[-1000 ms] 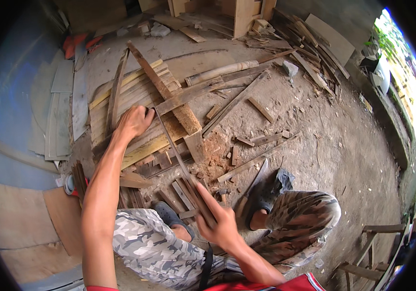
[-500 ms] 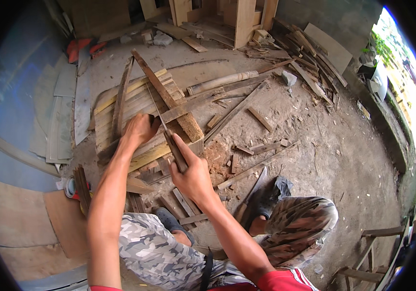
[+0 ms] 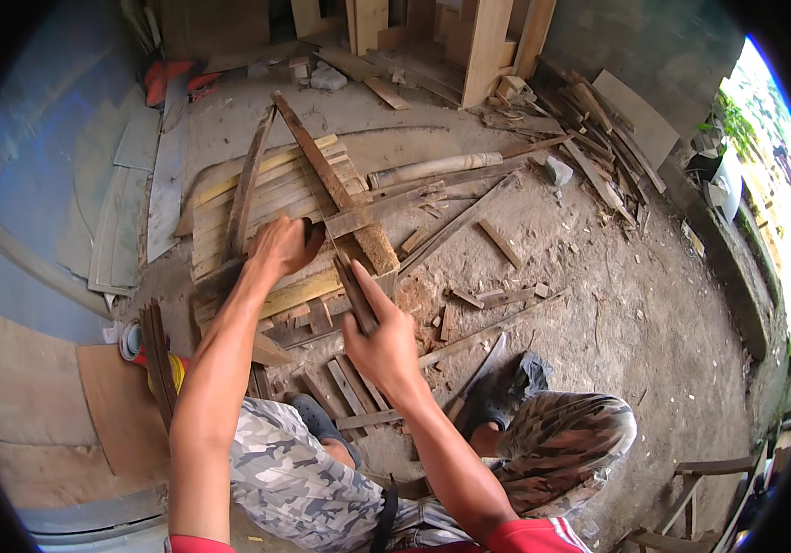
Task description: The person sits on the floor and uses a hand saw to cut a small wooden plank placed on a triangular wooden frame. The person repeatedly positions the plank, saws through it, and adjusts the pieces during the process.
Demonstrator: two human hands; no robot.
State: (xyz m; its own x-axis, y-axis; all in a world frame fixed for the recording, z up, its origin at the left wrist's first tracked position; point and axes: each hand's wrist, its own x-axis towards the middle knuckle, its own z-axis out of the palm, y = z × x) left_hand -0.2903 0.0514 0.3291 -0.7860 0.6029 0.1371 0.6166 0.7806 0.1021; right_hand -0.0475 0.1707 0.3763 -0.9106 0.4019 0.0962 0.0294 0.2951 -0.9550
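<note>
My right hand (image 3: 382, 346) is closed around the dark wooden handle of a handsaw (image 3: 356, 297), index finger stretched along it. The thin blade is seen nearly edge-on at a wooden strip (image 3: 391, 210), just right of my left hand. My left hand (image 3: 283, 247) is closed over that strip, and its fingers hide part of it. Beneath lies a low slatted wooden platform (image 3: 216, 219). A brown wooden beam (image 3: 317, 157) lies across the platform, under the strip. Another narrow board (image 3: 250, 180) slants along its left side.
Wood offcuts (image 3: 500, 243) litter the dirt floor on the right. A long blade (image 3: 480, 373) lies beside my right shoe (image 3: 497, 404). Scrap planks (image 3: 589, 138) are heaped against the far-right wall. Sheets (image 3: 119, 226) lean on the left wall. A wooden frame (image 3: 690, 498) stands at lower right.
Less of the saw blade shows beyond the strip than before. My left hand stays on the strip. The whole view has shifted slightly, moving the scene right and down.
</note>
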